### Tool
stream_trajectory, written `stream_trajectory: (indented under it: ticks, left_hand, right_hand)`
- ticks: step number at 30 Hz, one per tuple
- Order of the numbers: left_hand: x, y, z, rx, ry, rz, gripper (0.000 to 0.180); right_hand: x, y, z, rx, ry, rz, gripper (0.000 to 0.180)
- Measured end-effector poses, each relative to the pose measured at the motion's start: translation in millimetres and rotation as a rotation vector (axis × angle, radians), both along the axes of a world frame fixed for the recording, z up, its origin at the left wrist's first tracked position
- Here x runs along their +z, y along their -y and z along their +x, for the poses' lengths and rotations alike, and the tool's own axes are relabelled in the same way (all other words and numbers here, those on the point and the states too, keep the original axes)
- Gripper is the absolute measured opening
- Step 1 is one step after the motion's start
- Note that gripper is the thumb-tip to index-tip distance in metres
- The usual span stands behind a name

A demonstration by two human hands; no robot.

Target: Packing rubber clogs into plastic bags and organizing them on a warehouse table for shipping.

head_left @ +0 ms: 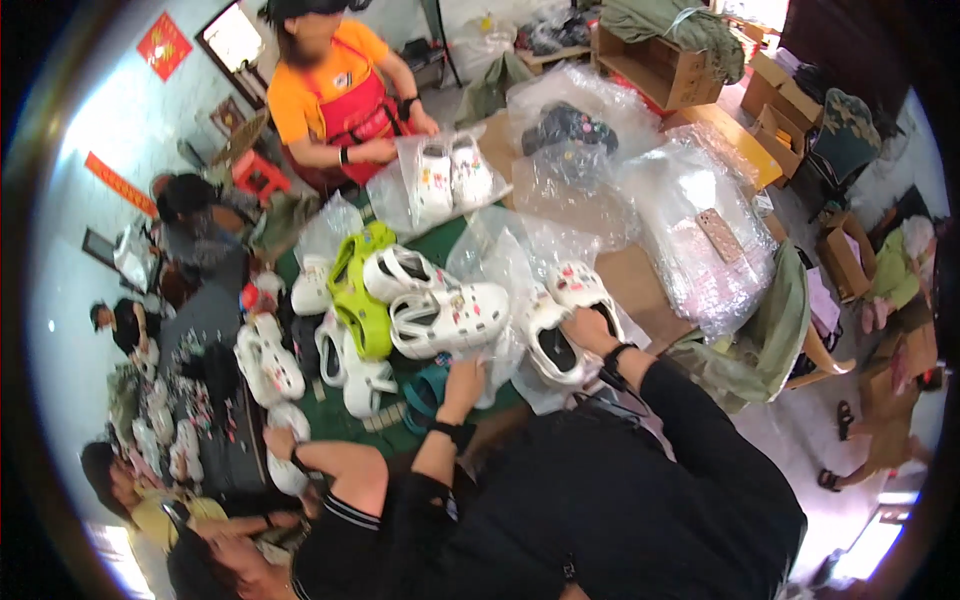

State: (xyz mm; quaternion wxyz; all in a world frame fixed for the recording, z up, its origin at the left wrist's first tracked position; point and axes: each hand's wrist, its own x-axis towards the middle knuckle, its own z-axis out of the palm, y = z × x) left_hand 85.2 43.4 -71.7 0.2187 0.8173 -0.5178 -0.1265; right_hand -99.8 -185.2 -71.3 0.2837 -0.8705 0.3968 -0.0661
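Here the right hand (590, 328) gripped a white clog (556, 350) by its heel, a second clog (580, 287) just beside it on a clear bag (505, 262) on the bench (640, 285). The left hand (465, 378) closed its fingers on the bag's near edge, below another white clog (447, 318). Done well, the bag's mouth wanted holding wide and the pair kept together, charms clear of the film.

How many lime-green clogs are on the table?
2: both green clogs lie stacked together among the white clogs left of centre, beyond the left hand. More may be hidden.
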Motion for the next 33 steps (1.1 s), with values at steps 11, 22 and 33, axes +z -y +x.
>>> stream_trajectory:
  ticks: [11,22,33]
  left_hand:
    - [96,30,5,0.28,-0.873,-0.355,0.043]
    - [217,83,-13,0.357,-0.929,-0.801,0.049]
    - [192,191,-95,-0.173,0.381,-0.3,0.028]
  right_hand:
    - [-5,13,-93,-0.305,0.123,0.254,0.027]
    - [24,59,-141,-0.445,0.652,0.443,0.022]
    - [46,106,-195,-0.5,0.703,0.287,0.02]
